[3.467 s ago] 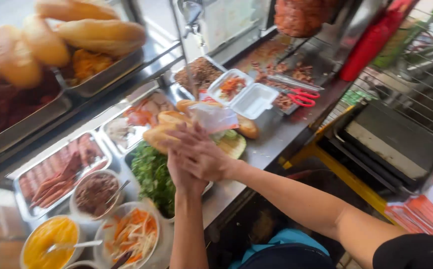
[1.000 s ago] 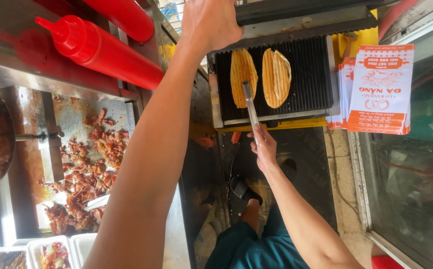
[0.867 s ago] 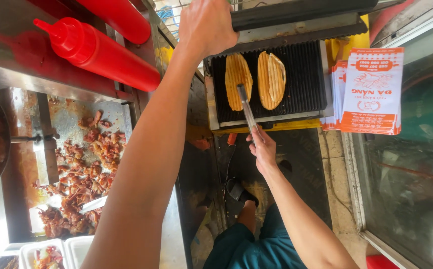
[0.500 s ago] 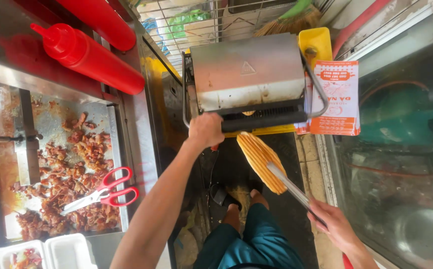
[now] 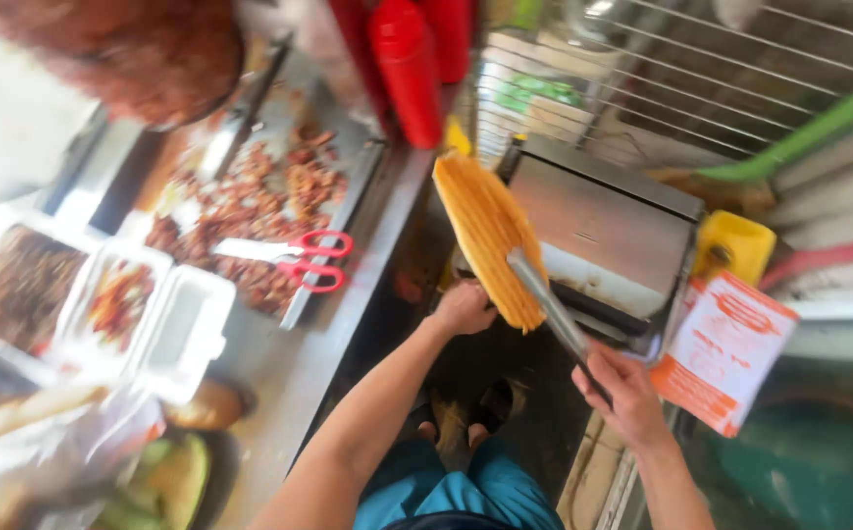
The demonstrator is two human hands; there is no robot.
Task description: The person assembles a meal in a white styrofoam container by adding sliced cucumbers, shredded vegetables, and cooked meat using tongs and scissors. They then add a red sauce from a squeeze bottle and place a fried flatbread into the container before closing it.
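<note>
My right hand (image 5: pixel 624 395) grips a pair of metal tongs (image 5: pixel 549 309), and the tongs pinch a flat, ridged, toasted bread (image 5: pixel 485 228) lifted in the air before the closed metal grill press (image 5: pixel 615 231). My left hand (image 5: pixel 464 308) is closed into a loose fist just under the bread's lower edge, near the press's front; whether it touches anything is unclear. Both forearms reach up from the bottom of the view.
Red-handled scissors (image 5: pixel 294 261) lie on a metal tray of chopped meat (image 5: pixel 250 201). Red squeeze bottles (image 5: pixel 407 69) stand behind. White foam boxes (image 5: pixel 176 329) with food sit at left, bread in a bag at lower left. An orange-and-white paper packet (image 5: pixel 725 348) leans beside the press.
The grill press was shut and the toasted bread lifted out with the tongs. The view swung left toward the counter; my left hand dropped from the press handle.
</note>
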